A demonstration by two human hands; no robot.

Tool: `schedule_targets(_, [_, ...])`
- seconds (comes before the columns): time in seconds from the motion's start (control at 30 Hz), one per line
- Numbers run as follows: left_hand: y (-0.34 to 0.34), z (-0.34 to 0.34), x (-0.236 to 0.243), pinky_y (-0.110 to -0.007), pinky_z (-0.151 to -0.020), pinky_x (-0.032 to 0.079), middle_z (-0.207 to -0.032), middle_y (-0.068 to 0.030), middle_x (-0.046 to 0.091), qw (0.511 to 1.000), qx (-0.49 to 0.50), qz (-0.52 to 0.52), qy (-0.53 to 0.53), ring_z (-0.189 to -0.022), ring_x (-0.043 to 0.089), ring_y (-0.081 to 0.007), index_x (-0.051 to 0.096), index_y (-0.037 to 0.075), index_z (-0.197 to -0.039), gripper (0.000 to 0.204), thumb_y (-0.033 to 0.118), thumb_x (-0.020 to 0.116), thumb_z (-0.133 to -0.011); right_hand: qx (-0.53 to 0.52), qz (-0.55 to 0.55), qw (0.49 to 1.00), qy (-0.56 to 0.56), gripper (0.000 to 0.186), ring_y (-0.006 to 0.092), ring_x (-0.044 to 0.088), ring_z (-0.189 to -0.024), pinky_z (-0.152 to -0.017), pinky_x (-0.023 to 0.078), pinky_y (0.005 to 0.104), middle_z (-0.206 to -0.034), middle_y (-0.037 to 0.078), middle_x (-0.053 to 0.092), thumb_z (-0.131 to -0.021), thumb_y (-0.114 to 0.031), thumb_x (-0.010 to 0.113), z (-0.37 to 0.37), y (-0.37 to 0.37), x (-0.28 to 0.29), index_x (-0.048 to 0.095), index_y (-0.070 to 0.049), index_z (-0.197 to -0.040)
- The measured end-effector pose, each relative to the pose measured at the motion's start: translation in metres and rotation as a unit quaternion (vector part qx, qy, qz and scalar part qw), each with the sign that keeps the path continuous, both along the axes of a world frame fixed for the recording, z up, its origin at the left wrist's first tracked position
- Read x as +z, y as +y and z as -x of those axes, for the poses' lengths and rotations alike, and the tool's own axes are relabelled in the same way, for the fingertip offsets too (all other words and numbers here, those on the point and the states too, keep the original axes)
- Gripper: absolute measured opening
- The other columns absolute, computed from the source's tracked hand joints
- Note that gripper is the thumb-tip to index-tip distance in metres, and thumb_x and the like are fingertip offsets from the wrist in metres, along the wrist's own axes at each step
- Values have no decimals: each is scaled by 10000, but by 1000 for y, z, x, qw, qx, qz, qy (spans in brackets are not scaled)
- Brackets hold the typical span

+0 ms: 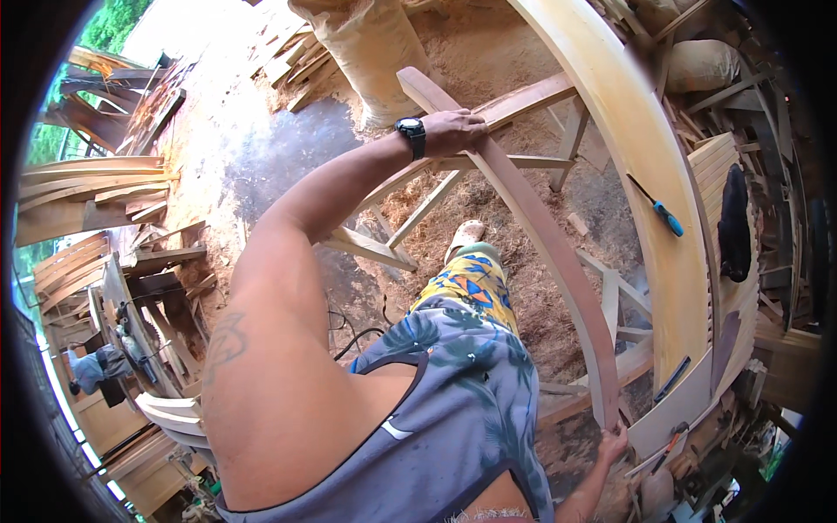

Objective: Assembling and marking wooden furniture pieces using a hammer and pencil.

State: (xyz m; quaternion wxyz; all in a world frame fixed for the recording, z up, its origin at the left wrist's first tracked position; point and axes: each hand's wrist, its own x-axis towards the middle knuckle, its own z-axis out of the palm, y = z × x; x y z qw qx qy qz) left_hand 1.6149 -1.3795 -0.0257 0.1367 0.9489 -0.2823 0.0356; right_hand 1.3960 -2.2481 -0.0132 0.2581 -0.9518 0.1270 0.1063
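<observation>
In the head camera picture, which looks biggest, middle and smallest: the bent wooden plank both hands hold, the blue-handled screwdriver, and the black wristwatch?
Largest to smallest, as they look:
1. Bent wooden plank, held by the left hand and right hand.
2. Blue-handled screwdriver.
3. Black wristwatch.
The watch sits nearer the camera than the screwdriver, so those two are less sure.

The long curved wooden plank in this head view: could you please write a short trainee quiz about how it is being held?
1. True or false: both hands grip the long curved wooden plank.
2. Which hand holds its far end? A) the left hand with the black wristwatch B) the right hand
3. Fill in: the blue-handled screwdriver lies on the wide pale curved ____ panel.

Key: 1 true; 2 A; 3 wooden.
</observation>
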Motion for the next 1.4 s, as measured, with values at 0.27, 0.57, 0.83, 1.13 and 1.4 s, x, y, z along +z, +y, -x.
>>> schedule_targets(0.27, [-8,11,7,-419,-949,508,-1289,-186,566,994,67,85,31,-1127,574,-363,540,9,-1290,529,176,722,-823,-27,172,983,59,571,383,626,-1059,-918,471,455,-1188,235,632,-701,113,675,-1,36,13,557,12,-1250])
schedule_targets(0.57, [-21,25,27,-422,-958,503,-1278,-183,575,983,121,111,87,-1135,571,-363,531,16,-1309,622,251,781,-790,-3,332,932,148,445,468,609,-1005,-859,450,541,-1110,296,626,-732,80,637,-20,47,-1,549,-28,-1155])
schedule_targets(0.83, [-36,9,29,-434,-900,524,-1245,-170,617,981,120,115,96,-1070,605,-361,588,38,-1256,579,251,798,-760,37,404,899,164,617,484,638,-891,-791,500,552,-944,305,649,-794,-45,637,-4,-4,-9,457,-85,-1383])
schedule_targets(1.13, [-38,7,18,-414,-877,536,-1264,-160,614,993,91,13,74,-1053,619,-347,578,26,-1271,585,274,777,-780,-39,414,877,240,404,467,629,-947,-787,493,556,-1007,218,663,-795,-74,645,-22,36,8,504,-89,-1173])
schedule_targets(1.4, [-47,6,19,-433,-911,507,-1285,-155,597,992,96,0,88,-1087,600,-363,549,49,-1312,607,205,793,-779,-5,370,911,183,330,472,597,-1013,-828,483,546,-1104,223,623,-775,-21,598,-28,46,22,489,-72,-1083])
